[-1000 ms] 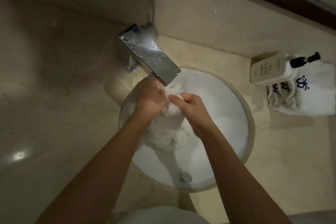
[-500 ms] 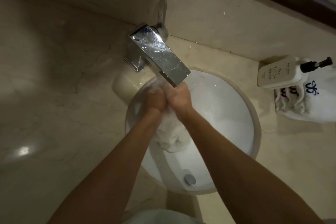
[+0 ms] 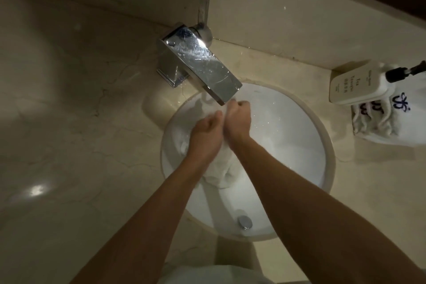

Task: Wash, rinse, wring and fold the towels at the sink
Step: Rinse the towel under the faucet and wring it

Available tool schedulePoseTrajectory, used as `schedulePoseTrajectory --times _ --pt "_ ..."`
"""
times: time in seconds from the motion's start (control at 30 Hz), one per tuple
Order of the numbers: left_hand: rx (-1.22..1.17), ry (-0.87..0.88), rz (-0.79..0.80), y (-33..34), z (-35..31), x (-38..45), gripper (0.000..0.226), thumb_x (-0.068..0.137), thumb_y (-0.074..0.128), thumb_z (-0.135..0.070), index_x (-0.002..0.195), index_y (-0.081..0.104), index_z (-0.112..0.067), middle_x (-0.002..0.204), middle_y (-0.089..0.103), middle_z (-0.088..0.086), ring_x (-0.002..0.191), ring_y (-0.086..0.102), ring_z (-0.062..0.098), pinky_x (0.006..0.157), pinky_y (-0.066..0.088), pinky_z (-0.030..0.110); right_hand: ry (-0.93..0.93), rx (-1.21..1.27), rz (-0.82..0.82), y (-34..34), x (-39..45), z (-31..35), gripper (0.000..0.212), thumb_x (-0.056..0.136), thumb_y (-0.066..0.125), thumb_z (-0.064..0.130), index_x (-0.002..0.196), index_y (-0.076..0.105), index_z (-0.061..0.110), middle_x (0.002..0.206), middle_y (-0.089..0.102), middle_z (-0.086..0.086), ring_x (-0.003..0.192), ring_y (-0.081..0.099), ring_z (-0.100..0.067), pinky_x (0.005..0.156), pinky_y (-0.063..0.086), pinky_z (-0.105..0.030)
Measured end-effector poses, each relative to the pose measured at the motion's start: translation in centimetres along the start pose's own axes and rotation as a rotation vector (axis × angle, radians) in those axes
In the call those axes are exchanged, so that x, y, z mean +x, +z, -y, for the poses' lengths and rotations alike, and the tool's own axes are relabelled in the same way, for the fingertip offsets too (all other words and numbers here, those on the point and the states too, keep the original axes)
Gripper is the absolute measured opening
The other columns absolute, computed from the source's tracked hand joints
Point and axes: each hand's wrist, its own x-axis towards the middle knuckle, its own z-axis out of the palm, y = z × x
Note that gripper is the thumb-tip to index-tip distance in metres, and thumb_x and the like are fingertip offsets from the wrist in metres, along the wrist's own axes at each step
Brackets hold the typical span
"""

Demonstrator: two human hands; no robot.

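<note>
A wet white towel (image 3: pixel 219 172) hangs bunched in the round white sink (image 3: pixel 322 145), under the spout of the square chrome faucet (image 3: pixel 200 69). My left hand (image 3: pixel 206 132) and my right hand (image 3: pixel 237 119) sit side by side just below the spout, both with fingers curled round the towel's upper part. The towel's lower end droops between my forearms toward the drain (image 3: pixel 244 222). Part of the towel shows at the left (image 3: pixel 198 108), under the faucet. My fingertips are hidden in the cloth.
A white soap pump bottle (image 3: pixel 356 84) lies at the right on a stack of folded white towels with blue embroidery (image 3: pixel 391 122). Beige marble counter (image 3: pixel 80 134) surrounds the sink. A white cloth edge (image 3: pixel 207 275) shows at the bottom.
My hands have closed together on the towel and moved up under the spout, then shifted slightly, the right hand now a little farther back than the left.
</note>
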Motion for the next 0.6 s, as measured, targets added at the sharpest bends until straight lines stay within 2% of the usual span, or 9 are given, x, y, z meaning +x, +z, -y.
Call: schedulePoseTrajectory --times 0.03,0.1,0.2,0.23,0.3,0.33,0.43,0.5,0.6 --pt "-0.057 0.001 -0.008 0.1 -0.3 -0.6 0.039 0.104 0.039 -0.039 0.102 0.067 -0.012 0.088 0.067 0.004 0.082 0.063 0.016 0.071 0.048 0.029 0.034 0.032 -0.018 -0.4 0.5 0.1 0.018 0.104 0.042 0.027 0.101 0.048 0.011 0.083 0.052 0.001 0.089 0.054 -0.025 0.09 0.049 -0.047" --pt "-0.051 -0.031 -0.043 -0.1 0.3 0.0 0.039 0.104 0.042 -0.035 0.107 0.068 -0.007 0.096 0.068 0.01 0.091 0.063 0.025 0.078 0.046 0.031 0.073 0.143 0.124 -1.1 0.4 -0.2 0.025 0.104 0.044 0.033 0.091 0.052 0.013 0.081 0.052 0.0 0.084 0.053 -0.021 0.082 0.047 -0.041" --pt "-0.058 -0.166 -0.068 -1.3 1.1 1.4 0.025 0.098 0.051 -0.026 0.101 0.069 -0.009 0.096 0.069 0.012 0.092 0.063 0.029 0.077 0.047 0.031 0.244 0.203 0.337 -2.4 -0.9 -2.4 0.055 0.095 0.048 0.059 0.076 0.063 0.01 0.074 0.066 -0.008 0.073 0.063 -0.023 0.074 0.052 -0.04" --pt "-0.087 -0.176 -0.057 -1.6 1.3 1.3 0.02 0.095 0.053 -0.025 0.09 0.067 -0.011 0.083 0.067 0.008 0.081 0.061 0.028 0.069 0.044 0.03 0.289 0.206 0.381 -2.9 -1.4 -3.8 0.061 0.089 0.052 0.064 0.091 0.071 0.007 0.089 0.073 -0.014 0.087 0.07 -0.03 0.086 0.056 -0.048" --pt "-0.214 -0.259 0.001 -1.9 2.3 0.7 0.014 0.089 0.055 -0.016 0.078 0.063 -0.011 0.07 0.062 0.005 0.07 0.058 0.026 0.061 0.043 0.027 0.431 0.297 0.476 -4.3 -2.6 -6.4 0.065 0.09 0.053 0.067 0.121 0.069 0.012 0.117 0.072 -0.014 0.112 0.068 -0.032 0.104 0.049 -0.05" --pt "-0.398 -0.36 0.067 -2.3 2.6 0.4 0.011 0.082 0.055 -0.01 0.081 0.065 -0.008 0.073 0.066 0.008 0.074 0.061 0.03 0.062 0.048 0.029 0.504 0.403 0.539 -4.8 -3.0 -7.5 0.066 0.095 0.046 0.067 0.129 0.065 0.014 0.124 0.069 -0.014 0.117 0.065 -0.03 0.108 0.046 -0.048" --pt "-0.868 -0.596 0.261 -3.4 4.4 0.3 0.045 0.065 0.057 -0.012 0.107 0.067 -0.001 0.109 0.069 0.017 0.105 0.065 0.038 0.084 0.055 0.046 0.561 0.52 0.595 -5.9 -3.7 -7.7 0.061 0.098 0.045 0.057 0.133 0.059 0.009 0.121 0.07 -0.014 0.114 0.067 -0.026 0.102 0.049 -0.04" --pt "-0.976 -0.598 0.292 -3.6 4.2 0.1 0.037 0.078 0.062 -0.022 0.109 0.066 -0.001 0.113 0.067 0.016 0.11 0.064 0.034 0.099 0.049 0.042 0.441 0.464 0.512 -5.9 -3.5 -5.9 0.047 0.094 0.062 0.038 0.126 0.064 0.003 0.113 0.073 -0.015 0.109 0.069 -0.029 0.101 0.052 -0.044" --pt "-0.893 -0.551 0.282 -2.4 3.3 0.8 0.042 0.087 0.066 -0.039 0.108 0.069 -0.003 0.105 0.071 0.016 0.094 0.069 0.027 0.092 0.053 0.037 0.295 0.474 0.42 -6.1 -3.3 -2.4 0.032 0.084 0.058 0.023 0.102 0.068 -0.001 0.097 0.07 -0.016 0.1 0.067 -0.033 0.088 0.054 -0.04"
